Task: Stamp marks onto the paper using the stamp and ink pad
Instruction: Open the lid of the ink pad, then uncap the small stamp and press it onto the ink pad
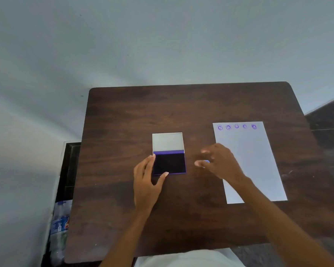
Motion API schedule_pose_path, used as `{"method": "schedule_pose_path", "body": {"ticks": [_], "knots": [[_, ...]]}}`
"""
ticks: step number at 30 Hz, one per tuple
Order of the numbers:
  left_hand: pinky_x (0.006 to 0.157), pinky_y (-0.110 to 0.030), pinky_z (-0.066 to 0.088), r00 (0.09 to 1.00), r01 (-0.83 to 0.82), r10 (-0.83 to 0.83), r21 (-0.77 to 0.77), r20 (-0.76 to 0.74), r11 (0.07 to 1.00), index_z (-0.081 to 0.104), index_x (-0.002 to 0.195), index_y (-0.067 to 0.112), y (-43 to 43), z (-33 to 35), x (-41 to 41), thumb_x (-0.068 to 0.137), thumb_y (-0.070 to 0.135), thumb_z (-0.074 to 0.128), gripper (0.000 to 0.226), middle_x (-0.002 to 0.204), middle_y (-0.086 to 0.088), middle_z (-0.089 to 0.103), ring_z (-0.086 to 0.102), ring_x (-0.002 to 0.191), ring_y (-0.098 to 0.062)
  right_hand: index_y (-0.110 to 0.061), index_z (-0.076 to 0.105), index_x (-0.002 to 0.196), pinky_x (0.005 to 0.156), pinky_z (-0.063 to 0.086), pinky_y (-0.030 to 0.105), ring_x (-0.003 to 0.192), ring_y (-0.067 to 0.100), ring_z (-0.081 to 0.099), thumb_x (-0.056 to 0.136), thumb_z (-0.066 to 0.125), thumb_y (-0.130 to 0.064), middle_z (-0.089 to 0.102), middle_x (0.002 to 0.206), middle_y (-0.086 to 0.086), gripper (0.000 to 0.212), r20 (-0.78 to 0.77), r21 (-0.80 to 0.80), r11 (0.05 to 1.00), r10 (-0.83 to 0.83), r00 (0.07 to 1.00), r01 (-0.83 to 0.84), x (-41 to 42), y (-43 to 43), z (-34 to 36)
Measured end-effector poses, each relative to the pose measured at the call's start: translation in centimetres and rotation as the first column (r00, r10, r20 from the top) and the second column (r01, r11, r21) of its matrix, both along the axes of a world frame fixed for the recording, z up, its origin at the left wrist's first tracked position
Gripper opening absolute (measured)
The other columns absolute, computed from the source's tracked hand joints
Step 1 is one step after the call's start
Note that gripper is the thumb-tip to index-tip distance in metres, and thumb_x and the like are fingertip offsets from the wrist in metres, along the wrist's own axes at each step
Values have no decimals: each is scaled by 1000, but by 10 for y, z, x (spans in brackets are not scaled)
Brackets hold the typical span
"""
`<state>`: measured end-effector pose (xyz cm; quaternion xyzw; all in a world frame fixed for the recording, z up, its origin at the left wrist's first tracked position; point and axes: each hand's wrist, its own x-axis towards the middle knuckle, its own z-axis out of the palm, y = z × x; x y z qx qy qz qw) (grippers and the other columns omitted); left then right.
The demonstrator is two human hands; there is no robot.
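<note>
An open ink pad (169, 163) with a dark purple pad and a raised white lid lies at the middle of the dark wooden table (123, 116). My left hand (146, 182) grips it, with the fingers on its left edge and the thumb at its front edge. To the right lies a white paper (258, 166) with a row of several purple stamp marks (236, 127) along its far edge. My right hand (220, 162) hovers, blurred, between pad and paper, over the paper's left edge. It pinches a small blue stamp (207, 161), which is mostly hidden, between thumb and fingers.
A plastic bottle with a blue label (59, 226) stands on the floor left of the table. A pale wall rises behind the table. The table's right edge runs close to the paper.
</note>
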<state>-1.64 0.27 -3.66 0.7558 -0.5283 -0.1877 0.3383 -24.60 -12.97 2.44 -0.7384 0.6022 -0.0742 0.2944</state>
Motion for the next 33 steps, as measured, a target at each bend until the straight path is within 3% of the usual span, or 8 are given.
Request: {"method": "schedule_pose_path", "body": {"ticks": [4,9,15,19,21,25,30,33], "knots": [[101,-5,32,988,148,-151,-91,-19,985,62,128,16,-9,7,-54,86,28,75,45,125,-2,62,49,118,-6,-16,68,103,79,45,20,84,10,54,75,78,-36,65,108,3,36,-26,-13,999,35,999,-36,-5,13,-23],[95,-31,55,971,186,-188,-32,-145,982,59,133,17,-35,6,-100,89,33,71,48,131,-1,62,61,113,-16,-8,73,94,83,50,25,81,16,61,84,71,-19,73,96,10,15,102,-18,996,-84,991,86,-9,16,-23],[90,-33,58,947,187,-182,-6,-263,982,69,120,10,-59,3,-125,83,31,78,44,116,-5,71,69,98,-18,-10,73,98,76,47,13,78,14,62,85,71,-16,73,94,8,15,228,-29,995,-89,970,98,-22,23,-11],[83,-14,55,925,141,-133,-4,-356,990,75,106,6,-63,-1,-134,84,41,73,41,99,-7,76,72,84,-18,-7,72,96,70,43,2,73,10,60,85,69,-14,72,91,8,13,238,-2,997,-76,968,79,-25,22,-8],[78,-6,50,907,129,-115,5,-405,992,76,103,5,-65,0,-134,82,30,79,33,95,-6,76,71,80,-13,-8,73,94,68,42,2,75,12,62,85,70,-13,72,90,7,11,240,13,996,-85,967,84,-28,20,-8],[74,-16,56,854,97,-90,-13,-512,995,78,97,6,-68,0,-132,79,19,83,23,89,-4,77,71,78,-9,-11,72,91,68,42,6,74,10,60,85,69,-11,71,88,3,7,221,37,996,-91,971,85,-33,13,-5],[75,-7,51,871,32,-45,-35,-490,999,76,101,2,-76,-3,-131,76,14,85,29,94,-7,76,67,79,7,-10,70,94,69,40,2,76,11,61,86,69,-13,68,88,-1,8,237,11,992,-126,963,126,-41,7,-2],[78,-8,52,879,-17,10,-10,-476,1000,75,107,4,-93,-1,-131,79,17,83,32,101,-6,76,67,82,-1,-9,68,100,68,38,0,77,9,59,85,70,-15,65,88,-5,16,242,-31,980,-184,953,198,-47,7,2]]}}
